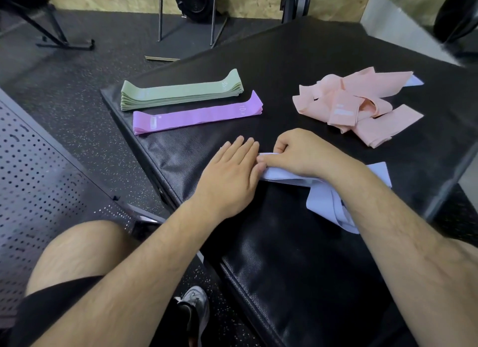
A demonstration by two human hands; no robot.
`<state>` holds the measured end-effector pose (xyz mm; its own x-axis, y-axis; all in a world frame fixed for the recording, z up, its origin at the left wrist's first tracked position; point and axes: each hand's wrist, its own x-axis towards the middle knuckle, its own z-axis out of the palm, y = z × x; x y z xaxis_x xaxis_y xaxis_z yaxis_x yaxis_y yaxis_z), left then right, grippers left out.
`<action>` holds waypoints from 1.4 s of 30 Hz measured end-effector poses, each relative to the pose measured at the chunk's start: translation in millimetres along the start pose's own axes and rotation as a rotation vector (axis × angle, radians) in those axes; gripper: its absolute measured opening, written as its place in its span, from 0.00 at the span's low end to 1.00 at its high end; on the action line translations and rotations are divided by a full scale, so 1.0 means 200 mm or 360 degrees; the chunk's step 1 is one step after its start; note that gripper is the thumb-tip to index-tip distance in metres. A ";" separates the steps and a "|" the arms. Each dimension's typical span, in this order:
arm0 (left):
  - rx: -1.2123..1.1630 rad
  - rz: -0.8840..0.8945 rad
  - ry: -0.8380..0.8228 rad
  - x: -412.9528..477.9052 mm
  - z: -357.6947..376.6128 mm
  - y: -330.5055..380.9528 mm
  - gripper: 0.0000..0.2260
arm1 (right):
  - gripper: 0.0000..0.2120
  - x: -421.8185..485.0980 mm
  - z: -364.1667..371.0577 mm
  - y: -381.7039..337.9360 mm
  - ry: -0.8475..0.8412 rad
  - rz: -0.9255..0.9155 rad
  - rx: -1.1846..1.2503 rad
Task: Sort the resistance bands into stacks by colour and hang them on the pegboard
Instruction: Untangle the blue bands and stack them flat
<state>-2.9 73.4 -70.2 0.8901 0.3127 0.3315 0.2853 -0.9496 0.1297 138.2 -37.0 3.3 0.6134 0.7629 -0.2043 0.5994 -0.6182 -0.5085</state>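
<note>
A neat stack of green bands (181, 92) lies at the far left of the black mat (297, 62), with a stack of purple bands (196, 115) just in front of it. At the far right sits a loose heap of pink bands (362, 106), and a pale blue band end (415, 81) pokes out behind it. Pale blue bands (326, 199) lie under my right forearm. My right hand (300, 152) pinches the left end of these blue bands. My left hand (232, 171) rests flat on the mat, fingers touching that same end.
A grey perforated pegboard (38, 171) with small hooks lies on the floor at the left. My bare knee (85, 246) and shoe (194, 305) are below. Gym frames and a fan stand beyond the mat by a chipboard wall.
</note>
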 end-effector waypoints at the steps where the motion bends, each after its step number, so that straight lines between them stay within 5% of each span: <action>1: -0.0016 -0.0015 -0.0050 0.00 0.00 0.00 0.26 | 0.16 -0.01 -0.02 0.00 -0.0028 0.0001 0.0046; 8: -0.0050 -0.0125 -0.0047 0.01 0.00 0.02 0.29 | 0.11 -0.11 -0.22 0.04 -0.0142 0.0062 0.0232; 23: 0.0023 -0.0235 -0.0095 0.05 -0.04 0.07 0.29 | 0.15 -0.11 -0.14 0.14 -0.0032 0.0191 -0.0136; 30: -0.0090 0.0098 0.0035 0.08 0.03 0.26 0.24 | 0.15 -0.11 -0.13 0.16 -0.0018 0.0120 -0.0159; 42: -0.0119 -0.0008 -0.0127 0.07 0.07 0.26 0.29 | 0.08 -0.20 -0.29 0.28 -0.0160 0.0073 -0.0012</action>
<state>30.5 27.8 -71.6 0.9151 0.3119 0.2557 0.2650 -0.9429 0.2017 176.8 -113.5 30.6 0.5859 0.7485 -0.3105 0.5760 -0.6542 -0.4902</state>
